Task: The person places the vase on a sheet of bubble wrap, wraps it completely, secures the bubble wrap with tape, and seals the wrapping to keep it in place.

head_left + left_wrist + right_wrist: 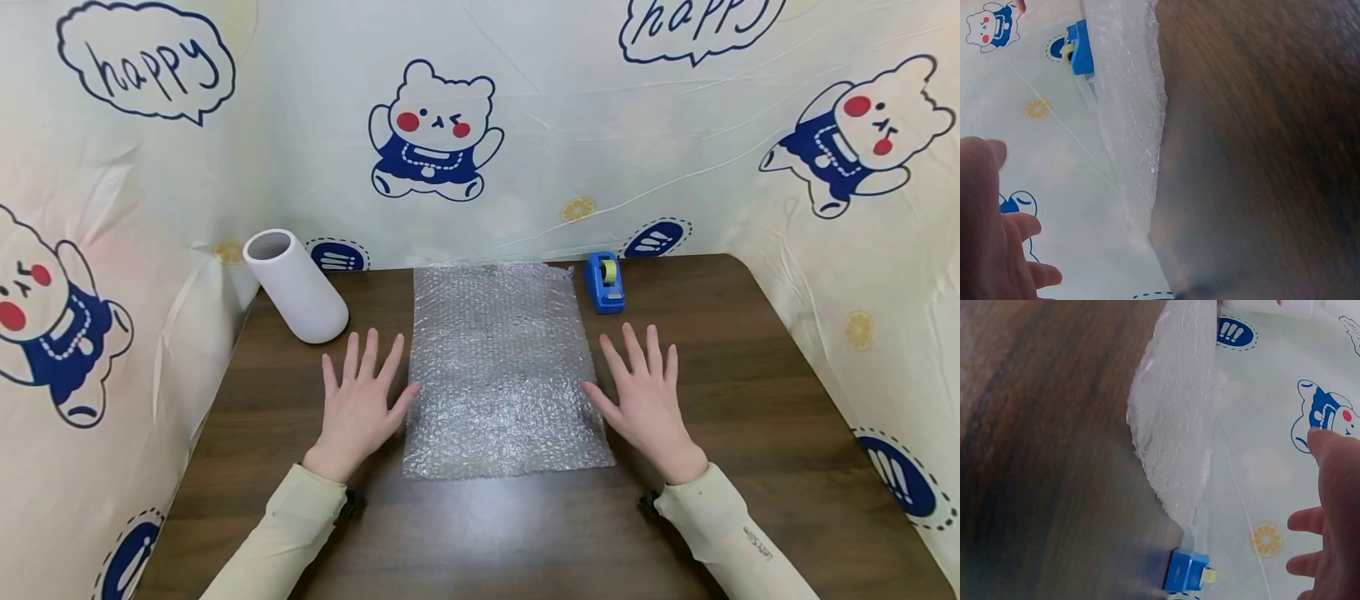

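A sheet of clear bubble wrap lies flat on the brown table between both hands. My left hand is spread beside its left edge, the thumb tip at that edge. On the other side my right hand has its fingers spread, with the thumb at the right edge. Whether either thumb touches the sheet I cannot tell. Neither hand holds anything. A white vase stands behind the left hand. Beyond the right hand sits a blue tape dispenser with a yellowish roll, seen also in the right wrist view.
The dark wooden table reaches back to a pale printed cloth with cartoon bears, which hangs behind and along both sides. Dark wrist straps show at both sleeve cuffs.
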Action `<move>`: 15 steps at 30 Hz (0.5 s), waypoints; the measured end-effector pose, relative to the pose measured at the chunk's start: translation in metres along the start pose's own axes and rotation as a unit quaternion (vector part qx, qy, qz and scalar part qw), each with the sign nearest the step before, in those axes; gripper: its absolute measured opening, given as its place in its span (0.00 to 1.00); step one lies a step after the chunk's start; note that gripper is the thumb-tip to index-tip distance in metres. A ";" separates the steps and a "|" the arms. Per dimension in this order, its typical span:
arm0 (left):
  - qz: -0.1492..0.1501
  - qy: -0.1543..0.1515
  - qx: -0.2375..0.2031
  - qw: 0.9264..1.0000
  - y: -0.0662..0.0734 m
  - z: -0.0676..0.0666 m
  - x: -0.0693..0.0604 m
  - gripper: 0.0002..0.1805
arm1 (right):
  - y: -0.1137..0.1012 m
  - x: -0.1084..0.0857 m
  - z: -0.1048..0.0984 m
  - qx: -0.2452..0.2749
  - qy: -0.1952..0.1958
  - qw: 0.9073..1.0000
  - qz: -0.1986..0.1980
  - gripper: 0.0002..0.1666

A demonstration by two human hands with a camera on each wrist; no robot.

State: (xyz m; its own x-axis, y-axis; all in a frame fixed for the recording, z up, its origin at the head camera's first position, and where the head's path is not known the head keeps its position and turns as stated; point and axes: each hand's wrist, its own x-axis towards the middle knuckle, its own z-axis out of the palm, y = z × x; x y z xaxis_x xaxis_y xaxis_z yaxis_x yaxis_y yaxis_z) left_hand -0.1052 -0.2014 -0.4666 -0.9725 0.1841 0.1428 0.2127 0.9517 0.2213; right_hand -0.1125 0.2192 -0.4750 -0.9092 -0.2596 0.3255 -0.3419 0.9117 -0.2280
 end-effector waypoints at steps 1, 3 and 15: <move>0.001 0.001 0.002 1.000 0.000 0.000 0.000 0.46 | 0.000 0.000 0.000 -0.002 0.000 1.000 0.001 0.48; 0.001 0.001 0.008 1.000 0.000 -0.001 -0.001 0.48 | 0.000 0.001 -0.001 -0.008 -0.002 1.000 0.005 0.50; -0.006 0.016 0.013 1.000 -0.004 0.001 -0.002 0.51 | 0.006 0.005 -0.003 -0.030 -0.025 0.999 0.031 0.59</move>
State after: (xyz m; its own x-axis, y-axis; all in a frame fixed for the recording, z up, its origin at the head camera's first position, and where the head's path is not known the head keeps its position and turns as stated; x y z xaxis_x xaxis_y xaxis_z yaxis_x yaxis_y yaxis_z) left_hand -0.1038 -0.2053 -0.4690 -0.9715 0.1642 0.1711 0.1972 0.9601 0.1981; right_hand -0.1186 0.2240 -0.4720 -0.9395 -0.2161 0.2659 -0.2711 0.9434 -0.1911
